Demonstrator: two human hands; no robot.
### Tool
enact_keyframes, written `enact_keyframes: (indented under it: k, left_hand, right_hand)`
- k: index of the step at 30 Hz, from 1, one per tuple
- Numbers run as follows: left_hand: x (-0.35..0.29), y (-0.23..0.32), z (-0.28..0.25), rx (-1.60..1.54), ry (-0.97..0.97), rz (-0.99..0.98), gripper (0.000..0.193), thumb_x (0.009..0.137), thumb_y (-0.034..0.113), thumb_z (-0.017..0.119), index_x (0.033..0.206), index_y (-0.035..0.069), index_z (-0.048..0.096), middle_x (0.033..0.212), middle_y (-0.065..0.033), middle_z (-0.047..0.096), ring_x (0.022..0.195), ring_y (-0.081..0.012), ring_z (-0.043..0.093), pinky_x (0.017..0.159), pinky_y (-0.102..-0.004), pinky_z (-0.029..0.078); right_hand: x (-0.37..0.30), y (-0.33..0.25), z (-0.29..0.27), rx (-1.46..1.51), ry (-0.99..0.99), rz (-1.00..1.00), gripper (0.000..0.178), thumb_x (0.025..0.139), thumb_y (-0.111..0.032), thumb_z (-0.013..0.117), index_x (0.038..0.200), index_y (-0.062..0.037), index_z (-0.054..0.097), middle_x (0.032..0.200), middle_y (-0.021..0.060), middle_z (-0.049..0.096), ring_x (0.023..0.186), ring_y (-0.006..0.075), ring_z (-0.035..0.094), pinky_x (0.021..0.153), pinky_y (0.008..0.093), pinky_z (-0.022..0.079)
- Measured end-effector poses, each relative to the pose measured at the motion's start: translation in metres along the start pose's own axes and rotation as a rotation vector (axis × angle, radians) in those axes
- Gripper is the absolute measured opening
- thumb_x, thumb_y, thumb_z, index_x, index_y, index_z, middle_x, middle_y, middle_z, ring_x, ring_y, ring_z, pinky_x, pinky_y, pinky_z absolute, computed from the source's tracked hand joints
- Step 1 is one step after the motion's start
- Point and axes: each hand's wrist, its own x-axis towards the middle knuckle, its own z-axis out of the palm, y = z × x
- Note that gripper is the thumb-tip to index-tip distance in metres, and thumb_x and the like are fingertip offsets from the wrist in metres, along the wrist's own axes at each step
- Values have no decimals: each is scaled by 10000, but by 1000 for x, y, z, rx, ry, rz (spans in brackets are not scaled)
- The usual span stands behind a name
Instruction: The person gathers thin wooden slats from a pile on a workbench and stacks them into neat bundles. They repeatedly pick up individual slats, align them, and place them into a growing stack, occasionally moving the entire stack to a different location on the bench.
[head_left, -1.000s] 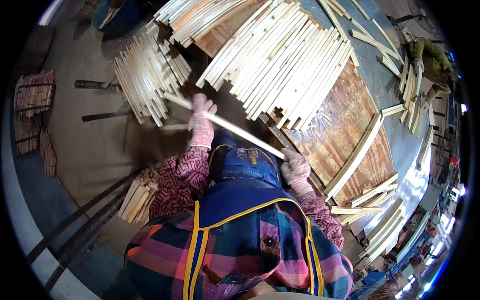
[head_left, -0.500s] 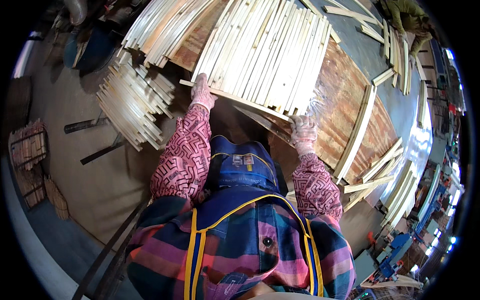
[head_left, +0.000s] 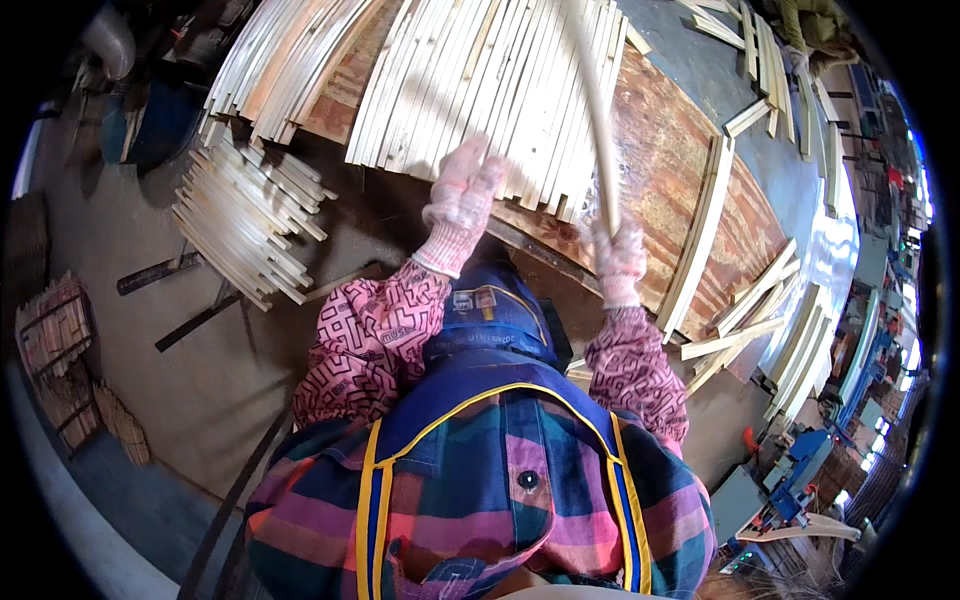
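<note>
A broad row of pale wooden strips [head_left: 425, 105] lies side by side on a brown plywood board [head_left: 660, 120] in front of me. My right hand [head_left: 620, 258], in a pinkish-white knit glove, grips the near end of a single wooden strip [head_left: 600, 130]. That strip slants up and away over the right part of the row, smeared by motion. My left hand [head_left: 463, 195], gloved alike, hovers at the row's near edge with its fingers stretched out and nothing held. Whether its fingertips touch the strips, I cannot tell.
More strips [head_left: 290, 60] lie at the far left, with a lower stack [head_left: 245, 220] nearer. A long strip pair [head_left: 700, 240] and crossed loose pieces [head_left: 745, 320] lie at right. A co-worker's gloved hand [head_left: 803, 70] is at the far right.
The strip held across the row's near ends by both hands now points away from me in my right hand. My left hand has let go and moved right.
</note>
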Motion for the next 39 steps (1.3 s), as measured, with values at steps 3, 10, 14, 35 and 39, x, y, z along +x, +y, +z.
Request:
enact_keyframes:
  k: [3,10,14,35,39]
  left_hand:
    - [-11,-42,43,829,615,61,463,880,220,694,1266,50,503,1142,-121,571,1016,-234,604,927,-407,526]
    - [25,-73,7,926,1370,334,507,874,220,744,1261,41,470,1099,-113,595,959,-266,605,817,-420,575]
    - [31,-70,-24,918,1443,230,732,858,471,695,1382,24,446,1210,-172,626,1030,-294,622,830,-393,496]
    - [181,-104,42,2402,298,-13,847,871,308,659,1543,94,189,1579,-181,244,1426,-348,317,1148,-431,325]
    - [191,-108,23,1920,385,64,952,826,180,749,1553,73,144,1577,-180,267,1429,-323,328,1166,-416,296]
  right_hand:
    - [71,46,16,-27,47,248,697,896,-562,582,1374,-69,459,1202,216,603,1037,350,654,818,475,549]
    - [165,15,46,266,66,153,748,927,-668,446,1073,42,634,1009,285,649,1025,455,607,870,486,473]
    - [185,6,75,345,171,64,725,947,-629,441,1117,52,625,1041,289,647,1041,450,600,888,487,467]
    - [228,54,39,900,165,-305,682,935,-201,622,1513,-53,293,1498,219,372,1347,339,430,1067,424,406]
    - [204,23,24,1205,2,-132,880,843,19,675,1553,-41,159,1576,208,240,1393,333,358,1141,416,327]
